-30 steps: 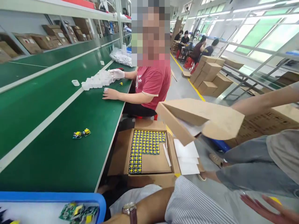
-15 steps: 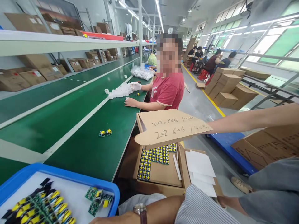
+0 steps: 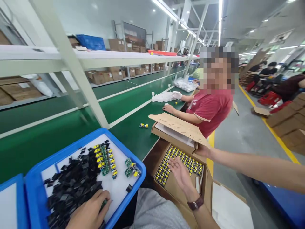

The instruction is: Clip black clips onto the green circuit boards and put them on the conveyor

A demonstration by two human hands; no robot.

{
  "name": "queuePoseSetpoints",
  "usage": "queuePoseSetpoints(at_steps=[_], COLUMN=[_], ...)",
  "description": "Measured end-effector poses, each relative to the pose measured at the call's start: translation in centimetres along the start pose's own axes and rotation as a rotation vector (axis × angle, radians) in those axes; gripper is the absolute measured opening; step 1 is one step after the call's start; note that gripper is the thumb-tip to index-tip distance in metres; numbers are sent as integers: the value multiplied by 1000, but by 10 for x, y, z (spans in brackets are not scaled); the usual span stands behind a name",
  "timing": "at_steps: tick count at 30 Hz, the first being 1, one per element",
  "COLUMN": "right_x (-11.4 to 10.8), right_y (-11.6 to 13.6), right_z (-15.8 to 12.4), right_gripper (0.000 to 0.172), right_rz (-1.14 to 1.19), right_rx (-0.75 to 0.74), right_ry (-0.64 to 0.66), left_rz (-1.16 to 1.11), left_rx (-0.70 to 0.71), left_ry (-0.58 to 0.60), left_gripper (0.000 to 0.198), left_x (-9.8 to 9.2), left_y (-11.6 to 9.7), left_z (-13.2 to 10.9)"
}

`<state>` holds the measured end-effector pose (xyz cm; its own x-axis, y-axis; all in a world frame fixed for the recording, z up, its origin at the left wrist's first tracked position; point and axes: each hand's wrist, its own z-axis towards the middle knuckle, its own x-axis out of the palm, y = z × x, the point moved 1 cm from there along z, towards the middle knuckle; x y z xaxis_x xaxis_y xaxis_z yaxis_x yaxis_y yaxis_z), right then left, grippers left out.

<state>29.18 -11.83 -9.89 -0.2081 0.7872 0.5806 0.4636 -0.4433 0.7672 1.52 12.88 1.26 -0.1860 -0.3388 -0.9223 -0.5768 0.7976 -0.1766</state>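
My left hand [image 3: 91, 210] rests in the blue tray [image 3: 111, 135], its fingers curled around a small circuit board of which only a green bit shows. Beside it lie a heap of black pieces [image 3: 73, 178], a row of green boards with yellow parts [image 3: 105, 159] and a few loose boards [image 3: 132, 168]. My right hand [image 3: 179, 173], with a watch on the wrist, is held with fingers apart and nothing in it. It hovers above the carton [image 3: 151, 189], where many yellow-topped boards [image 3: 183, 156] stand in rows.
Another person's arm [image 3: 245, 162] reaches in from the right, holding a flat cardboard box [image 3: 171, 136] over the carton's far side. A co-worker in red [image 3: 209, 111] sits beyond, near white pieces [image 3: 163, 96]. A shelf post [image 3: 78, 70] rises at left. White sheets [image 3: 231, 206] lie at right.
My view has swung left. My right hand has moved from the tray side to above the carton, and my left hand has come into view. The cardboard box now shows a white inside.
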Motion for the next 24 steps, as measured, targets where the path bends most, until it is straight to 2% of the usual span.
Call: queuePoseSetpoints(at_steps=[2,4,12,16,20,24], right_x=[-11,-13,24,39,53,68], right_y=[7,12,19,22,23,28], right_z=[16,28,68,93,115,131], right_gripper=[45,46,47,54,64,88], right_rz=[42,73,55,-52,-230,-459], right_rx=[-13,-28,-72,-115,-184,-382], right_ry=[-57,-78,-33,-44,-49,-130], left_rz=[34,64,80,100,95,75], left_rx=[-6,-8,-31,-39,-70,-89], left_ry=[13,13,-18,-33,26,-3], left_gripper=[38,37,37,42,47,50], left_x=[-3,-4,4,6,11,18], left_y=[-5,-6,-8,-11,-12,-9], left_z=[0,0,-5,-6,-4,-3])
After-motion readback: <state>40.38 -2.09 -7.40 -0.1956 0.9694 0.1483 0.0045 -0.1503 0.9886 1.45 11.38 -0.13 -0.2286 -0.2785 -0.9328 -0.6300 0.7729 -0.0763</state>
